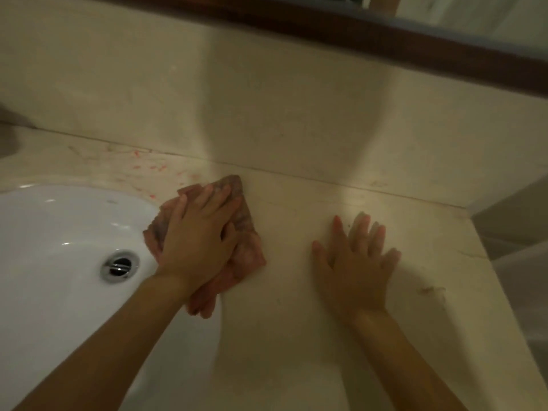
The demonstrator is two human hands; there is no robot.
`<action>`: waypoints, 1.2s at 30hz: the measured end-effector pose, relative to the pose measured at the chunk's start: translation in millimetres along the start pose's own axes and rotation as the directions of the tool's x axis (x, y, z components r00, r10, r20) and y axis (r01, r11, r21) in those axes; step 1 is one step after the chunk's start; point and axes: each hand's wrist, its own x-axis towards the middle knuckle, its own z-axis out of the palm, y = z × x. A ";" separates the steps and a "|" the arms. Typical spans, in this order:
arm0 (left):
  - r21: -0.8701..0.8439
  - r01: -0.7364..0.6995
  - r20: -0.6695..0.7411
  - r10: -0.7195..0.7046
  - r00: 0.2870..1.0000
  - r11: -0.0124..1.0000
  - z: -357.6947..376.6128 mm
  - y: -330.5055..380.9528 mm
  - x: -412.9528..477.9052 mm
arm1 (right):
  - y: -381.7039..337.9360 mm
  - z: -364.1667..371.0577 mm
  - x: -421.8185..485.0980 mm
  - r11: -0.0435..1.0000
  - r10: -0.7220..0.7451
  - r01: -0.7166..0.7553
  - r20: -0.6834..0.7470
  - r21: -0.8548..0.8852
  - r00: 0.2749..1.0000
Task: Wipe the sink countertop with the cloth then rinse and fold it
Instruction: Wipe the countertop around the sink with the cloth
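Observation:
A crumpled pinkish cloth lies on the beige stone countertop, right at the sink's right rim. My left hand presses flat on top of the cloth with its fingers stretched out toward the back wall. My right hand rests palm down on the bare countertop to the right of the cloth, fingers spread, holding nothing. Red smears mark the countertop behind the sink, left of the cloth.
The white sink basin with its metal drain fills the lower left. A beige backsplash rises behind the counter under a dark wooden frame. The counter's right edge drops off beside a wall corner.

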 end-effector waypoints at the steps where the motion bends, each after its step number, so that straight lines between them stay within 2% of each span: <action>1: -0.021 0.007 -0.019 -0.007 1.000 1.000 0.5 -2.5 -2.0 | -3.6 1.7 0.3 1.000 -0.016 0.016 0.000 -0.020 1.000; 8: -0.073 0.082 -0.084 -0.088 0.993 0.994 -3.3 -23.5 1.6 | -5.9 4.0 -1.5 0.995 0.003 -0.003 -0.001 -0.096 1.000; 10: -0.151 0.226 -0.181 -0.252 0.951 0.962 -5.9 -44.5 2.2 | -9.4 2.2 -1.8 0.994 0.018 -0.019 -0.007 -0.105 1.000; 11: -0.259 0.290 -0.233 -0.351 0.907 0.921 -6.0 -48.8 1.4 | -10.2 2.0 -1.5 0.994 0.031 -0.030 0.007 -0.100 0.999; 13: -0.544 0.372 -0.227 -0.558 0.798 0.753 -2.6 -43.9 -3.4 | -11.9 1.7 -1.0 0.995 0.055 -0.051 0.033 -0.090 0.998; 15: -0.698 0.346 -0.208 -0.639 0.741 0.628 -0.7 -34.4 -5.3 | -15.2 -0.1 0.2 0.991 0.075 -0.072 0.025 -0.115 0.997; 17: -0.709 0.319 -0.226 -0.630 0.743 0.629 -6.3 -37.2 -3.2 | -17.3 -1.1 -0.4 0.983 0.101 -0.096 0.027 -0.159 0.994; 20: -0.703 0.255 -0.257 -0.572 0.779 0.664 -21.8 -54.9 -3.7 | -19.1 0.8 -2.2 0.987 0.100 -0.098 0.009 -0.130 0.995; 22: -0.808 0.140 -0.257 -0.556 0.790 0.572 -33.4 -63.0 -6.9 | -19.8 7.8 1.7 0.999 -0.037 0.036 -0.169 -0.008 0.985; 23: -0.844 0.090 -0.273 -0.568 0.777 0.529 -40.8 -65.9 -7.1 | -28.8 8.1 0.9 0.980 -0.161 0.186 -0.257 0.076 0.953; 24: -0.844 0.082 -0.288 -0.578 0.764 0.529 -46.6 -68.3 -5.1 | -45.0 8.5 -0.2 0.929 -0.299 0.349 -0.305 0.125 0.904; 25: -0.818 0.092 -0.312 -0.571 0.759 0.568 -54.0 -67.4 -1.0 | -67.8 7.4 -2.2 0.851 -0.438 0.491 -0.264 0.187 0.860; 26: -0.811 0.084 -0.320 -0.558 0.765 0.579 -59.9 -65.4 6.4 | -98.7 1.1 -4.0 0.765 -0.525 0.569 -0.219 0.302 0.823; 27: -0.829 0.058 -0.305 -0.537 0.786 0.556 -66.9 -61.8 14.7 | -133.0 -8.4 -4.8 0.690 -0.578 0.577 -0.146 0.437 0.803; 28: -0.856 0.038 -0.269 -0.508 0.818 0.515 -75.2 -56.5 24.8 | -162.0 -12.1 -5.4 0.587 -0.586 0.501 -0.093 0.636 0.805; 29: -0.873 0.057 -0.199 -0.460 0.865 0.484 -80.7 -53.4 33.8 | -185.7 -13.0 -1.2 0.403 -0.559 0.351 -0.076 0.845 0.826; 30: -0.864 0.077 -0.135 -0.376 0.917 0.498 -85.7 -51.7 41.4 | -202.8 -14.3 6.9 0.224 -0.478 0.191 -0.063 0.956 0.876; 31: -0.825 0.083 -0.086 -0.269 0.959 0.560 -87.9 -56.4 45.6 | -211.1 -14.4 15.4 0.163 -0.375 0.153 -0.082 0.975 0.923; 32: -0.777 0.081 -0.040 -0.177 0.983 0.624 -87.2 -69.1 44.4 | -215.0 -17.9 20.2 0.190 -0.291 0.160 -0.100 0.969 0.951; 33: -0.713 0.091 -0.003 -0.133 0.991 0.695 -87.0 -87.8 39.6 | -214.0 -16.4 26.6 0.271 -0.207 0.217 -0.163 0.938 0.965; 34: -0.607 0.093 -0.002 -0.119 0.993 0.789 -82.7 -113.9 31.5 | -209.9 -14.9 32.5 0.386 -0.145 0.283 -0.245 0.878 0.959; 36: -0.269 0.091 -0.020 -0.100 0.995 0.959 -77.3 -171.8 11.1 | -204.4 -20.6 34.8 0.617 -0.120 0.403 -0.425 0.676 0.897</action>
